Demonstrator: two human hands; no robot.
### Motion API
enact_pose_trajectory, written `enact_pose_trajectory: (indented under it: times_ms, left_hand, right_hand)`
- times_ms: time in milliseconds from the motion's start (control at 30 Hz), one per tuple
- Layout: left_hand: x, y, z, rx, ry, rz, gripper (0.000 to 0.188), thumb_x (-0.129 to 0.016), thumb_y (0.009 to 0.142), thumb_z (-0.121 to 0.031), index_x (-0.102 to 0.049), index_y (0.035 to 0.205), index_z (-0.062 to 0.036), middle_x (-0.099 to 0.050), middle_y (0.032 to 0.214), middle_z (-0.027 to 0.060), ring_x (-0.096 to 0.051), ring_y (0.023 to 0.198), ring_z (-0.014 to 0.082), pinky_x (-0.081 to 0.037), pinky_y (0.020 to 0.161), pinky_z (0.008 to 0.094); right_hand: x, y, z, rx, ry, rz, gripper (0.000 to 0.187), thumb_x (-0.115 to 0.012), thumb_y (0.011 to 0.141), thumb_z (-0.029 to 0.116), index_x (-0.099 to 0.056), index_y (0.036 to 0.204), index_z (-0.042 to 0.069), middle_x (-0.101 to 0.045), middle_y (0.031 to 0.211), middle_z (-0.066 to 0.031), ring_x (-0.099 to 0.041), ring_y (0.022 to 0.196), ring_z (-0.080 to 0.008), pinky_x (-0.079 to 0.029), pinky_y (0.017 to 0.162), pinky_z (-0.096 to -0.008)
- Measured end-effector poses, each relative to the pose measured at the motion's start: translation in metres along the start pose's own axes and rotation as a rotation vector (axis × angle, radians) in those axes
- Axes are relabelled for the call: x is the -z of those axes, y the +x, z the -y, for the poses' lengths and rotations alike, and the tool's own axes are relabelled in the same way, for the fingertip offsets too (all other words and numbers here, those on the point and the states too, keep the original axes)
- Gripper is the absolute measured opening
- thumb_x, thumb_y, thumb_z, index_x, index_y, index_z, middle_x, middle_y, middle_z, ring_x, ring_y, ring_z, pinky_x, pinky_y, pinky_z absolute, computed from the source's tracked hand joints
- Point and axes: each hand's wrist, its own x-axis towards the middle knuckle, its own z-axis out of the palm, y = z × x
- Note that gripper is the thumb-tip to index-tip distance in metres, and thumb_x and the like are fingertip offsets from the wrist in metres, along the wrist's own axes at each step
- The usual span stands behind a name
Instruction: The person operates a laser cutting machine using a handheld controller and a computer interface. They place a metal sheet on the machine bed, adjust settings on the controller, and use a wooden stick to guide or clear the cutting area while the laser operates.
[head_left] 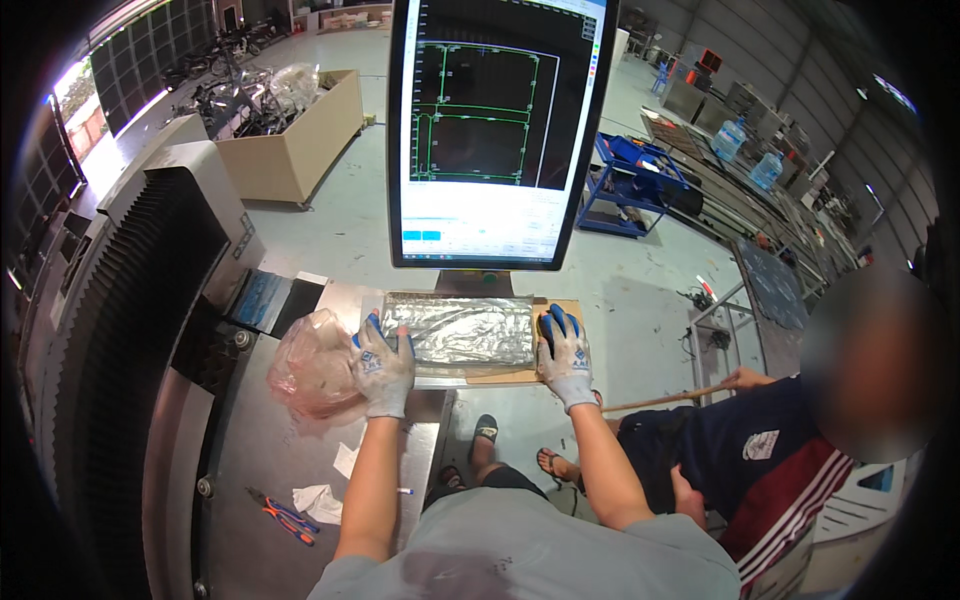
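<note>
A flat rectangular keyboard (460,331), as its outline under crinkled, shiny clear plastic suggests, lies on a small shelf below the monitor (490,130). My left hand (383,370), in a grey glove with blue fingertips, rests at its left end with thumb and fingers apart. Beyond its right end, my right hand (567,355), gloved alike, lies over a brown board (500,377), fingers stretched forward. The palm hides whatever is directly beneath. Crumpled clear plastic (315,370) sits beside my left hand.
Orange-and-blue pliers (285,517) and a crumpled white cloth (318,503) lie on the metal table (250,430). A machine with black bellows (150,290) stands left. At right, a person (740,450) holds a stick (660,398). A blue cart (625,185) stands farther back.
</note>
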Motion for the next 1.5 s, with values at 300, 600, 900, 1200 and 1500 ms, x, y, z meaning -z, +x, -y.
enact_pose_trajectory:
  times_ms: [300, 600, 900, 1200, 1500]
  left_hand:
    - [0.000, -0.001, -0.001, -0.001, -0.019, -0.025, 0.059, -0.061, 0.102, -0.044, -0.053, 0.148, -0.0081, -0.064, 0.141, 0.0152, -0.058, 0.129, 0.0382, -0.046, 0.106, 0.0516]
    - [0.002, 0.001, -0.002, -0.009, -0.066, -0.022, 0.063, -0.060, 0.101, -0.048, -0.056, 0.143, -0.0021, -0.065, 0.139, 0.0156, -0.059, 0.127, 0.0404, -0.044, 0.112, 0.0538]
    - [0.009, 0.001, -0.006, 0.023, -0.024, 0.031, 0.062, -0.058, 0.102, -0.046, -0.052, 0.149, -0.0070, -0.063, 0.143, 0.0155, -0.057, 0.131, 0.0387, -0.045, 0.108, 0.0532]
    - [0.006, 0.000, -0.003, 0.007, -0.068, 0.022, 0.061, -0.059, 0.102, -0.046, -0.052, 0.149, -0.0073, -0.063, 0.143, 0.0155, -0.056, 0.131, 0.0386, -0.044, 0.108, 0.0529]
    - [0.006, 0.000, -0.003, 0.010, -0.060, 0.006, 0.062, -0.060, 0.101, -0.047, -0.054, 0.146, -0.0055, -0.065, 0.138, 0.0155, -0.060, 0.126, 0.0393, -0.047, 0.108, 0.0513]
  right_hand:
    - [0.000, 0.000, -0.001, 0.012, 0.057, -0.019, 0.054, -0.065, 0.099, 0.022, -0.056, 0.150, 0.010, -0.051, 0.151, -0.0204, -0.045, 0.142, -0.0419, -0.037, 0.123, -0.0503]
    - [0.002, -0.003, 0.002, -0.006, 0.061, -0.070, 0.052, -0.069, 0.092, 0.018, -0.062, 0.144, 0.012, -0.054, 0.148, -0.0168, -0.049, 0.137, -0.0405, -0.040, 0.119, -0.0507]
    - [0.001, -0.006, 0.003, -0.028, 0.045, -0.098, 0.051, -0.070, 0.086, 0.018, -0.069, 0.137, 0.018, -0.058, 0.141, -0.0153, -0.051, 0.135, -0.0387, -0.043, 0.116, -0.0509]
    - [0.003, -0.006, 0.004, -0.055, 0.036, -0.098, 0.049, -0.070, 0.085, 0.017, -0.072, 0.134, 0.017, -0.060, 0.135, -0.0164, -0.055, 0.129, -0.0383, -0.047, 0.110, -0.0510]
    - [0.001, -0.006, 0.002, 0.028, 0.048, -0.144, 0.047, -0.069, 0.084, 0.015, -0.073, 0.131, 0.015, -0.063, 0.135, -0.0164, -0.056, 0.128, -0.0401, -0.048, 0.110, -0.0507]
